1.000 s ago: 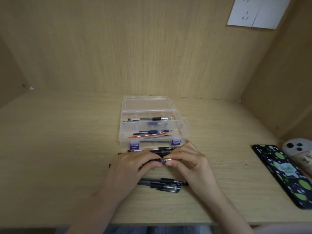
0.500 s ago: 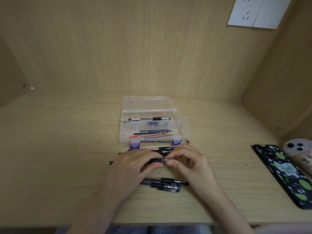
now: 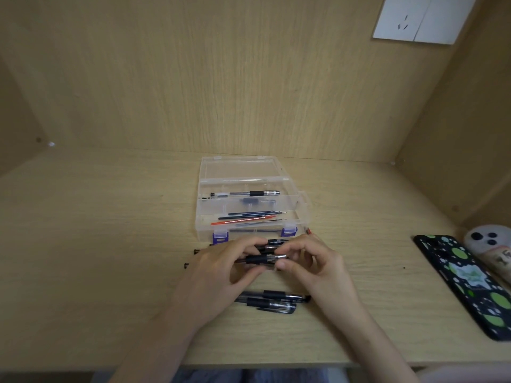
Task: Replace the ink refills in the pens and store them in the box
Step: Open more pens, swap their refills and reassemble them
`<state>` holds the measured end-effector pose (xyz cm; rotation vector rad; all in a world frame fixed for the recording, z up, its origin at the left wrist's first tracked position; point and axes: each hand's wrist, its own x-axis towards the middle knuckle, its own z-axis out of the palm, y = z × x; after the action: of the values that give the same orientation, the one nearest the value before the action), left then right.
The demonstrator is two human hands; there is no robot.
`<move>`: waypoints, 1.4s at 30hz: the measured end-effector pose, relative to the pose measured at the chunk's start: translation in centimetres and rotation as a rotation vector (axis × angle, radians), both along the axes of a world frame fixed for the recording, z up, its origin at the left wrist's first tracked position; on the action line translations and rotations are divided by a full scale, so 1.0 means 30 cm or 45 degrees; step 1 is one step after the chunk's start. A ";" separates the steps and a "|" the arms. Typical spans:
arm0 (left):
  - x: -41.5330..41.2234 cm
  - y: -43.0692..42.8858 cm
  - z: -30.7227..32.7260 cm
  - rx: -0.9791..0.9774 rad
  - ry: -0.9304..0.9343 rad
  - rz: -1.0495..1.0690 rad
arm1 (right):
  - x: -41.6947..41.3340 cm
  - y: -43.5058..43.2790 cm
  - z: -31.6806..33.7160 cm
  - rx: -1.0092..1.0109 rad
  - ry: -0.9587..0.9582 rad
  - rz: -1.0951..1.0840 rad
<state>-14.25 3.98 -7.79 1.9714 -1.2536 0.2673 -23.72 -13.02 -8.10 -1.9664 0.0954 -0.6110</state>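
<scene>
From the head view, both hands meet over the middle of the counter (image 3: 110,244), just in front of the clear plastic box (image 3: 302,205). The left hand (image 3: 221,272) grips the black grip section of a gel pen (image 3: 260,259), which lies roughly level. The right hand (image 3: 315,266) pinches the pen's metal tip end between thumb and forefinger.

The box stands open with its lid laid back toward the rear wall and its purple latches facing the person. Loose refills (image 3: 249,218), dark ones and a red one, lie in its front compartment. A finished pen (image 3: 249,193) lies in the rear one.

More pens (image 3: 276,241) lie between the box and the hands. Two pens (image 3: 271,299) rest nearer the front edge, under the wrists. Small black caps (image 3: 197,251) sit left of the hands.

A phone in a green-spotted case (image 3: 470,283) lies at the right edge.
</scene>
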 end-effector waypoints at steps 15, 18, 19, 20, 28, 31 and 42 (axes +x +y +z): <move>0.009 0.003 -0.013 -0.043 0.096 0.061 | -0.018 -0.028 0.019 0.221 0.025 -0.143; 0.013 0.005 -0.015 -0.043 0.072 0.072 | -0.027 -0.026 0.018 0.182 0.052 -0.118; 0.015 0.005 -0.014 -0.037 0.047 0.072 | -0.029 -0.023 0.018 0.190 0.050 -0.109; 0.015 0.005 -0.012 -0.029 0.015 0.067 | -0.030 -0.021 0.019 0.216 0.042 -0.102; 0.008 0.009 0.009 -0.006 -0.036 0.050 | -0.029 -0.012 -0.004 -0.358 0.175 -0.048; 0.006 0.009 0.014 -0.015 -0.029 0.050 | -0.028 -0.015 -0.016 -0.506 0.215 -0.001; 0.007 0.005 0.010 0.003 -0.025 0.010 | 0.000 0.036 0.053 0.368 0.110 -0.011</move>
<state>-14.05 4.14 -7.50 1.9803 -1.2593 0.2896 -23.73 -11.93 -6.50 -1.7122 0.2333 -0.4884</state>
